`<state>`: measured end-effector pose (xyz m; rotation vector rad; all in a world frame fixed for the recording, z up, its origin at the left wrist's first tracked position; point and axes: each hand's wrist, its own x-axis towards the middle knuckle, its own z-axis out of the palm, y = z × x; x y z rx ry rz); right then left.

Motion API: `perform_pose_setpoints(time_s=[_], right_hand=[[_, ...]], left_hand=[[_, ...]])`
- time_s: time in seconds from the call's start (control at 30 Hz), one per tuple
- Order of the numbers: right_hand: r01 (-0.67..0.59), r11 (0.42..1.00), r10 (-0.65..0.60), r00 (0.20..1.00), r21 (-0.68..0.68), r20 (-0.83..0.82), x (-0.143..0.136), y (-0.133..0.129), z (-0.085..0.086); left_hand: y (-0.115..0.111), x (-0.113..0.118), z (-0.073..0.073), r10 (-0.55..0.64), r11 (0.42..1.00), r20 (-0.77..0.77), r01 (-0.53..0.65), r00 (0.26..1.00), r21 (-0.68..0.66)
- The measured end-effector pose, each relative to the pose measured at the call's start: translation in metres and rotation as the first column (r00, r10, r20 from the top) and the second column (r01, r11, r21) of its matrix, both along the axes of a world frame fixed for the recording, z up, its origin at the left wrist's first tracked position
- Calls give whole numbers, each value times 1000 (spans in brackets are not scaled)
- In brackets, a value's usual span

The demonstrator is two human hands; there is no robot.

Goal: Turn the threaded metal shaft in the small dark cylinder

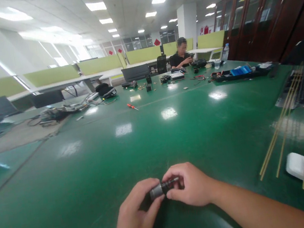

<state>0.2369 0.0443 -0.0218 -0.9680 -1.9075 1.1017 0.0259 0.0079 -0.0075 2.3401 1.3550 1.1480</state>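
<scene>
In the head view, a small grey-and-black cylindrical part is held at the near middle of the green table (whether it touches the surface, I cannot tell). The left hand pinches its grey end; the right hand has its fingertips curled around the dark, ringed end. An uneven twist could make the smooth body slip, and its round shape might send it rolling toward the thin sticks on the table's right side.

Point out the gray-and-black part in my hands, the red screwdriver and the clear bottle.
Gray-and-black part [165, 187]: head view, on its dark middle section.
Red screwdriver [131, 106]: head view, on its handle.
Clear bottle [225, 54]: head view, on its body.
</scene>
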Motion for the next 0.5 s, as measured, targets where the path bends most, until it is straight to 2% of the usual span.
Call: perform_pose_setpoints(time_s=[0.5], right_hand=[[1,998,-3,1000,69,29,0,-2,7]], left_hand=[[-2,0,-2,33,998,22,-32,999,-52]])
